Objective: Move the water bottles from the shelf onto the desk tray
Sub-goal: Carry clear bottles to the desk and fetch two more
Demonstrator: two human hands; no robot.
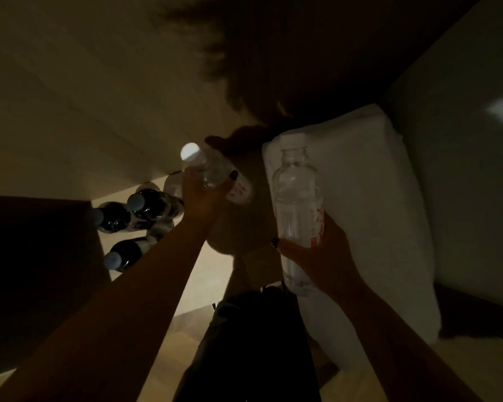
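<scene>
Clear plastic water bottle [212, 172] is sitting in the left hand [199, 195] grip; a second bottle [296, 210] is sitting in the right hand [317, 250] grip. Dark capped bottles [140, 210] are crowding the shelf edge [157, 181] just left.

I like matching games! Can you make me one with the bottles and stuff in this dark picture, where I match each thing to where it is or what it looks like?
Things:
1. clear bottle with white cap
2. clear bottle with red print
3. dark bottles
4. white pillow

Places or looks:
A. standing in a bunch on the pale surface, far left
B. held in the right hand
C. big and soft, on the right side
D. held in the left hand

Pairs: 1-D, 2-B, 3-A, 4-C
</scene>
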